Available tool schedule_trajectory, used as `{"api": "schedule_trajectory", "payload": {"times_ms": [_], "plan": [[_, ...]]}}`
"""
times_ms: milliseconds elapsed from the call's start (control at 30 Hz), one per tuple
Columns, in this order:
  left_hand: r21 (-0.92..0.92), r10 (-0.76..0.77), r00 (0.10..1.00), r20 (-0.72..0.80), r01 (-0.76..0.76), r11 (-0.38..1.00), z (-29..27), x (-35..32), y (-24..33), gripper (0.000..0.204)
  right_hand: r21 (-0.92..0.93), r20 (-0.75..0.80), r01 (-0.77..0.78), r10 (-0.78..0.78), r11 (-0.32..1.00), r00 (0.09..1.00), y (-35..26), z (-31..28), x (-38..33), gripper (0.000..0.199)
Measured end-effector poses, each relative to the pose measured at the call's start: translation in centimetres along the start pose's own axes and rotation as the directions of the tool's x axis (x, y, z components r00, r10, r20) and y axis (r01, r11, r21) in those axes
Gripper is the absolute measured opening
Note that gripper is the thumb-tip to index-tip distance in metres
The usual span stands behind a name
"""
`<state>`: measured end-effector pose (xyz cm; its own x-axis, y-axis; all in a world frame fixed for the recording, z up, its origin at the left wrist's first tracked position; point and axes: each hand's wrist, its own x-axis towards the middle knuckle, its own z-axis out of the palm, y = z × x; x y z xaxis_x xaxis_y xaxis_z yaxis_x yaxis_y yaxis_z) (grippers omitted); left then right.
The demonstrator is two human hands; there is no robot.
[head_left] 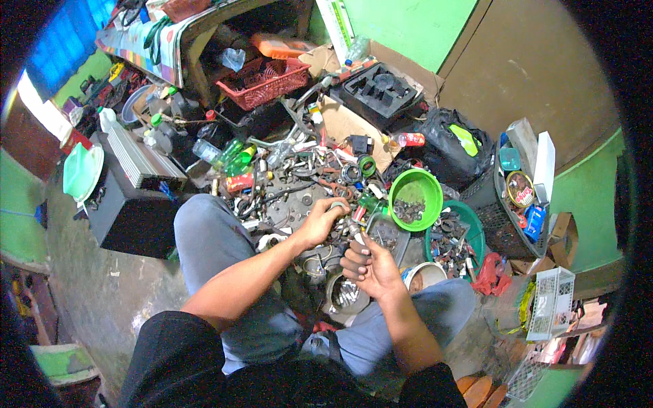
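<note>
2 hands [320, 221] amid metal scrap [306, 177]

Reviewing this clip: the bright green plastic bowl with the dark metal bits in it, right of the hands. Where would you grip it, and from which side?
Probably the rim of the green bowl, on the edge nearest the right hand, coming from above. It sits upright with its mouth open, the rim stands clear of the clutter around it, and the load lies low inside, so a pinch over the lip looks easiest.

Scrap pile [306, 183] is crowding the hands at 12 o'clock; green bowl [415, 197] is blocking 2 o'clock, black box [132, 211] 9 o'clock. Bare floor [109, 292] is lying open at 8 o'clock.
</note>
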<state>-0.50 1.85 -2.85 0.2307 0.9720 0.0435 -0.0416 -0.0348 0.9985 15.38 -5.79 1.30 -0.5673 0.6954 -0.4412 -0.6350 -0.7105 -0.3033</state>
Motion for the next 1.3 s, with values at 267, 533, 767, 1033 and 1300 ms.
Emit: {"api": "schedule_trajectory", "payload": {"times_ms": [267,533,767,1033,1300], "plan": [[0.101,-0.23,0.97,0.085,0.221,0.97,-0.7,0.6,-1.4,0.042,-0.997,0.07,0.024,-0.678,-0.077,0.732,0.8,-0.3,0.3,0.04],[-0.438,-0.457,0.879,-0.135,0.361,0.824,-2.8,3.2,-4.4,0.033,-0.898,0.432,0.161,-0.748,-0.411,0.503,-0.2,1.1,-1.8,0.017],[-0.518,-0.482,0.867,-0.129,0.355,0.778,-2.2,2.3,-2.9,0.032,-0.947,0.319,0.202,-0.804,-0.25,0.502,-1.6,-1.8,-0.8,0.02],[-0.502,-0.516,0.851,-0.097,0.406,0.764,-1.9,1.8,-1.7,0.028,-0.996,0.075,0.042,-0.498,-0.077,0.864,-2.7,-4.6,-1.7,0.026],[-0.561,-0.517,0.856,-0.005,0.425,0.71,-2.0,1.2,-3.2,0.026,-0.879,-0.201,-0.174,0.015,-0.444,0.979,0.6,-14.8,0.2,0.024]]}}
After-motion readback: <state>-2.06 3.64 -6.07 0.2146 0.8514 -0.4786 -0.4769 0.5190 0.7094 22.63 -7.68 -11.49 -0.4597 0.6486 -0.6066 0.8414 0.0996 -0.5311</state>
